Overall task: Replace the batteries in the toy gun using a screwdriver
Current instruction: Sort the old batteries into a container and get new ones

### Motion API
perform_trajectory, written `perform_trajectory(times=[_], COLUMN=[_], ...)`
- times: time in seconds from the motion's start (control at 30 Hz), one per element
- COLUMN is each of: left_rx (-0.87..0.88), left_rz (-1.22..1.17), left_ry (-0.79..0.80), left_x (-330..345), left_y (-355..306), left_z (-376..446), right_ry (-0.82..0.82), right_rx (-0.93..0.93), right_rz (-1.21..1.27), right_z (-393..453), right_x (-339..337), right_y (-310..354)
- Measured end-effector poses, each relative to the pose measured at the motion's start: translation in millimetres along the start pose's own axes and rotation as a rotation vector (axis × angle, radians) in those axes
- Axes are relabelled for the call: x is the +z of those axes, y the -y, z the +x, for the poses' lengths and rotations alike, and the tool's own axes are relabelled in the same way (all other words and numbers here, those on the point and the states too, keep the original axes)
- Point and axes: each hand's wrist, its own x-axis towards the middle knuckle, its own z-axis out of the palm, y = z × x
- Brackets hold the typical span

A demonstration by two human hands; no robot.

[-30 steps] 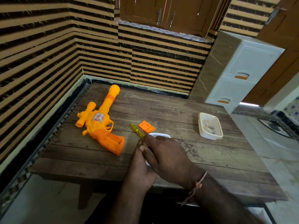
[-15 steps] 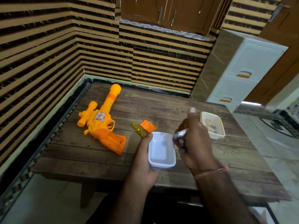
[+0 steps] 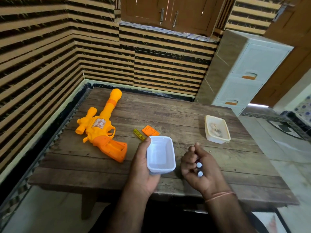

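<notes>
An orange and yellow toy gun (image 3: 101, 128) lies on the wooden table (image 3: 176, 115) at the left, its grip's battery bay open and facing up. The orange battery cover (image 3: 150, 130) and a yellow-handled screwdriver (image 3: 139, 134) lie just right of it. My left hand (image 3: 143, 167) grips a white plastic tub (image 3: 161, 154), which looks empty, above the table's near edge. To its right my right hand (image 3: 199, 167) curls round two batteries (image 3: 199, 169); their silver ends show between the fingers.
A second, cream tub (image 3: 217, 129) holding small items stands at the table's right. A white drawer unit (image 3: 249, 73) stands behind the table's far right corner. Striped walls close in the table's left and far sides.
My right hand lifted out of the white tub with the batteries, swung to the right and came down beside it. My left hand kept hold of the tub.
</notes>
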Motion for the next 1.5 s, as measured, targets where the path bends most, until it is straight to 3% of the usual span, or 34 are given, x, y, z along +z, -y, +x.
perform_trajectory(times=[0.1, 0.17, 0.27, 0.4, 0.53, 0.7, 0.93, 1.1, 1.27, 1.37, 1.5], left_rx=[0.024, 0.058, 0.087, 0.105, 0.113, 0.195, 0.159, 0.097, 0.222, 0.316, 0.405], left_rz=[0.026, 0.045, 0.072, 0.139, 0.193, 0.429, 0.610, 0.741, 1.170, 1.354, 1.404], left_ry=[0.007, -0.015, -0.022, 0.012, -0.034, -0.277, -0.333, -0.333, -0.311, -0.297, -0.261], left_x=[-0.9, -1.9, 0.3, 4.7, 10.4, 33.0, 76.1, 78.2, 75.7, 71.7, 72.3], left_y=[-2.6, -2.3, -0.3, 5.0, 11.7, 8.4, -8.8, -1.1, -3.0, -13.6, -26.4], left_z=[2.6, 5.1, 5.9, 5.8, 7.4, 25.9, 96.9, 142.4, 149.3, 140.1, 113.2], right_ry=[-0.081, -0.067, -0.084, -0.301, -0.350, -0.508, -0.617, -0.573, -0.642, -0.590, -0.280], right_rx=[-0.191, -0.359, -0.556, -0.753, -0.820, -0.827, -0.642, -0.602, -0.716, -0.810, -0.230], right_rz=[-0.768, -1.148, -1.448, -1.698, -1.654, -1.613, -1.631, -1.722, -1.746, -1.464, -0.491], right_z=[-17.3, -29.7, -30.6, -21.3, -16.7, 11.0, 66.1, 90.1, 87.9, 73.2, 42.6], right_x=[7.9, 15.9, 18.3, 16.1, 13.5, -2.4, 1.3, 0.2, -6.8, -9.2, -4.3], right_y=[-7.0, -11.0, -17.2, -20.8, -6.0, 39.8, 83.0, 88.7, 89.3, 91.0, 79.5])
